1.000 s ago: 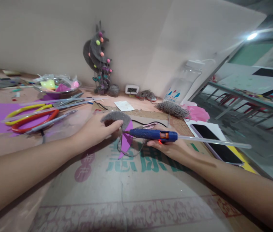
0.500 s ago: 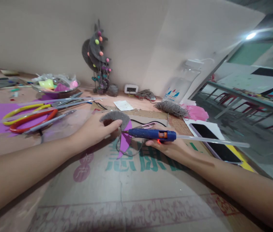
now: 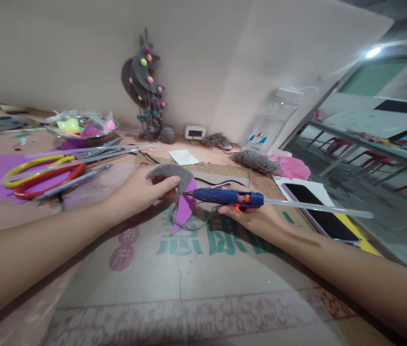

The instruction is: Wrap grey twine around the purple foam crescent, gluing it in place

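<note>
My left hand (image 3: 147,191) pinches a crescent-shaped piece, its upper part wrapped in grey yarn (image 3: 174,174) and its lower part bare purple (image 3: 185,209). A loose strand of yarn loops below the crescent. In my right hand (image 3: 243,216) is a blue hot glue gun (image 3: 218,197), with a red light glowing on it and a long clear glue stick (image 3: 315,207) sticking out of its back. The gun's nozzle tip is at the crescent, close to where the grey meets the purple; whether it touches I cannot tell.
Flat cardboard (image 3: 174,293) lies under my hands. Scissors with yellow and red handles (image 3: 50,180) are at left, near a metal bowl (image 3: 81,139). At right are a grey yarn skein (image 3: 256,162), a clear bottle (image 3: 273,120) and a phone (image 3: 321,211). A crescent ornament (image 3: 144,81) hangs behind.
The crescent and my left hand have shifted very slightly left, and the purple part is turned a little more toward me. The glue gun stays almost in place.
</note>
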Action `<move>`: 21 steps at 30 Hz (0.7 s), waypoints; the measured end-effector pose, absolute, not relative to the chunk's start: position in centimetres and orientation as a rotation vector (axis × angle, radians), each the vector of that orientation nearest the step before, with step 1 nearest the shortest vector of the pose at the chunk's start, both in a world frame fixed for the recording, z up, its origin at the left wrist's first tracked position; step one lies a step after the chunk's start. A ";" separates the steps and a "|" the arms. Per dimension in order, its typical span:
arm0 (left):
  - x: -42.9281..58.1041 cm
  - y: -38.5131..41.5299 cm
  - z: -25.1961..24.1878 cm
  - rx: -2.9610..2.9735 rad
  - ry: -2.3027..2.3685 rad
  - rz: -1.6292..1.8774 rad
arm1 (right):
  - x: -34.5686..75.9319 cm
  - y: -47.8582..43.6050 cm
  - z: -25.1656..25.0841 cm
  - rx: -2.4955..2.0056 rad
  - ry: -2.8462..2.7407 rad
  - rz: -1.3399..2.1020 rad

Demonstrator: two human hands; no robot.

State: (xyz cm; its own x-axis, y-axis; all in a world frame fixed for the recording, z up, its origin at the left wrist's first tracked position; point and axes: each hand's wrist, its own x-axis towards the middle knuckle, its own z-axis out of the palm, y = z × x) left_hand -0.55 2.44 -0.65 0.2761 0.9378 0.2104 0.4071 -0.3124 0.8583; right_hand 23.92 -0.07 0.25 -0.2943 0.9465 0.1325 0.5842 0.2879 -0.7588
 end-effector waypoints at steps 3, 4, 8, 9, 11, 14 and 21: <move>-0.5 2.4 -0.5 1.829 1.221 0.960 | 24.0 -0.1 0.2 -1.362 -1.997 0.796; -0.4 2.3 -0.5 1.817 1.225 0.960 | 24.1 -0.1 0.2 -1.356 -2.012 0.785; -0.4 2.4 -0.5 1.773 1.213 0.959 | 24.1 -0.1 0.4 -1.365 -2.030 0.749; -0.5 2.4 -0.5 1.765 1.205 0.957 | 24.1 -0.1 0.5 -1.378 -2.026 0.740; -0.5 2.4 -0.5 1.758 1.194 0.946 | 24.0 -0.2 0.6 -1.403 -2.024 0.721; -0.5 2.4 -0.4 1.765 1.201 0.932 | 24.0 -0.2 0.7 -1.426 -2.023 0.690; -0.4 2.5 -0.4 1.741 1.238 0.931 | 24.1 0.0 0.6 -1.460 -2.000 0.598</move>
